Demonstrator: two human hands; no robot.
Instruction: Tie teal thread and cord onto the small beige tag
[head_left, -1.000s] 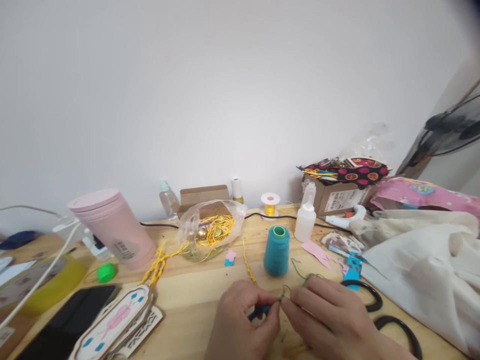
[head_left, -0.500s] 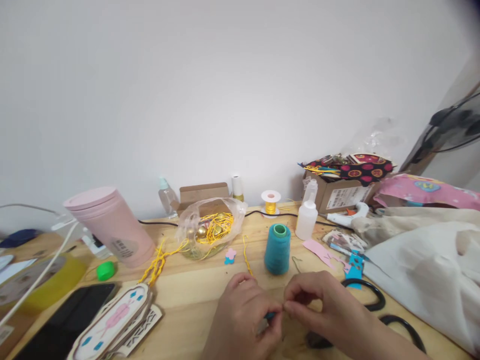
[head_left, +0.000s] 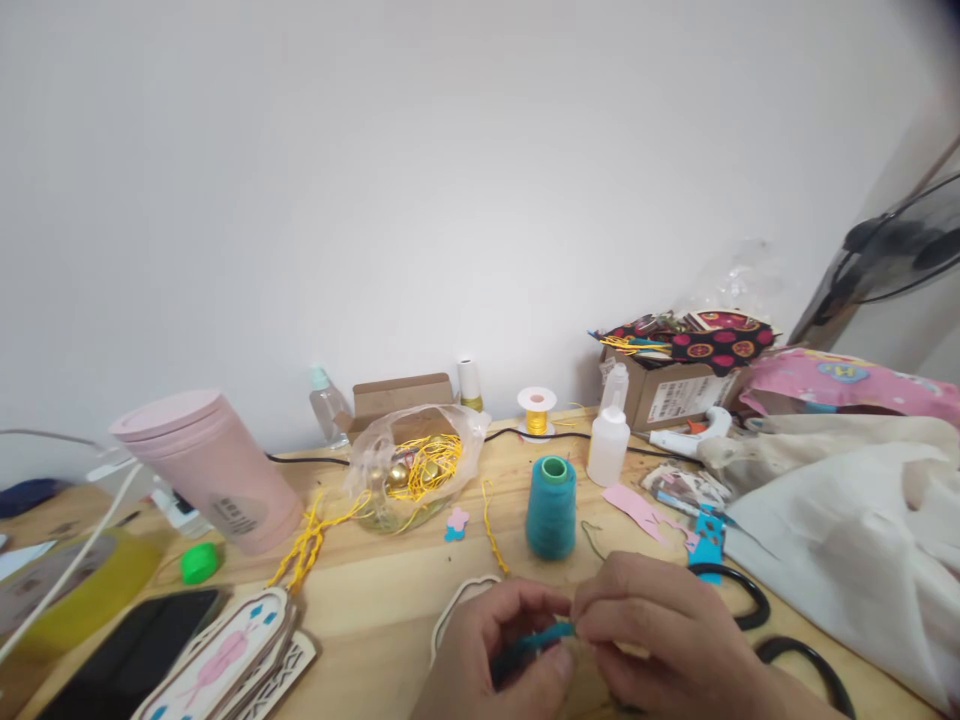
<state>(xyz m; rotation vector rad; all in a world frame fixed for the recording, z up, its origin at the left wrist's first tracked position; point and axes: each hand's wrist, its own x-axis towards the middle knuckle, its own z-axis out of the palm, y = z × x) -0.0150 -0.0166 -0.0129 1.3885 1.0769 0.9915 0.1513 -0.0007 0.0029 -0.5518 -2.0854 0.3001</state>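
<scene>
My left hand [head_left: 502, 650] is closed around a small blue piece [head_left: 536, 640] at the bottom centre. Pinched together, the fingertips of my right hand [head_left: 652, 625] meet the piece's right end. A pale wooden shape [head_left: 455, 608] with a scalloped edge shows partly behind my left hand. Just beyond my hands stands a teal thread cone [head_left: 551, 508], with a yellow twisted cord [head_left: 491, 525] to its left. Black-handled scissors [head_left: 739, 592] lie beside my right hand, partly covered by it.
A pink tumbler [head_left: 214, 470], phone [head_left: 135, 655] and decorated wooden tags [head_left: 225, 655] are at left. Behind are a plastic bag of yellow cord [head_left: 420, 465], a yellow spool [head_left: 537, 415] and a white bottle [head_left: 608, 447]. White cloth [head_left: 847, 530] covers the right side.
The blue piece shows more between my hands, and my right fingers have shifted onto its end. The wooden shape's edge has come into sight. The view has shifted slightly.
</scene>
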